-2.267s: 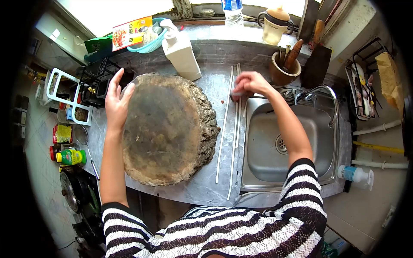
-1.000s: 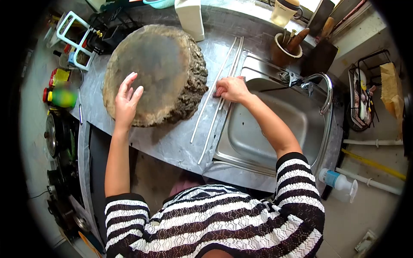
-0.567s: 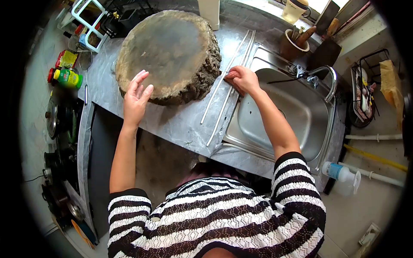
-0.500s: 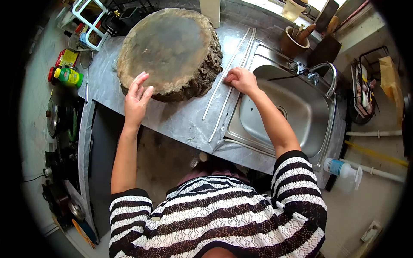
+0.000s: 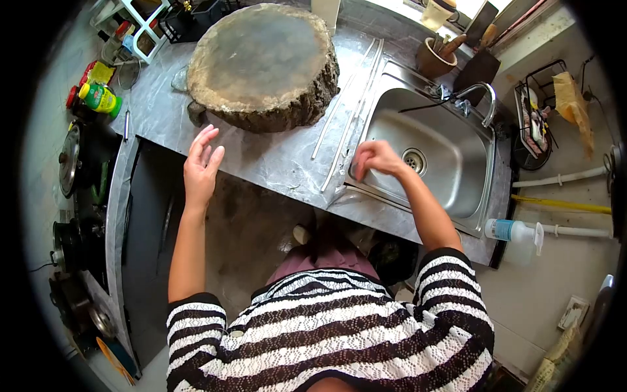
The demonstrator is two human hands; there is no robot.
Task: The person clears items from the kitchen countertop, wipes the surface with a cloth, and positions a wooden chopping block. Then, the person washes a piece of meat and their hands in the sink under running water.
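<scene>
My left hand (image 5: pixel 202 171) is held in the air in front of the counter edge, its fingers apart and nothing in it. Beyond it lies a thick round wooden block (image 5: pixel 261 62) with rough bark. My right hand (image 5: pixel 379 159) is over the left rim of the steel sink (image 5: pixel 450 183), fingers curled together and slightly blurred; what they hold, if anything, is hidden. Thin white strips (image 5: pixel 336 151) run along the grey counter (image 5: pixel 274 163) between block and sink.
A curved faucet (image 5: pixel 486 104) stands behind the sink, near a brown pot (image 5: pixel 434 60) of utensils. At the left are a green-and-yellow bottle (image 5: pixel 101 100) and a lidded pan (image 5: pixel 70 160). A spray bottle (image 5: pixel 516 236) is at the right.
My right hand has moved from the white strips toward me, to the sink's rim. The reddish-brown thing seen under it earlier no longer shows. The view has shifted; my left hand stays open.
</scene>
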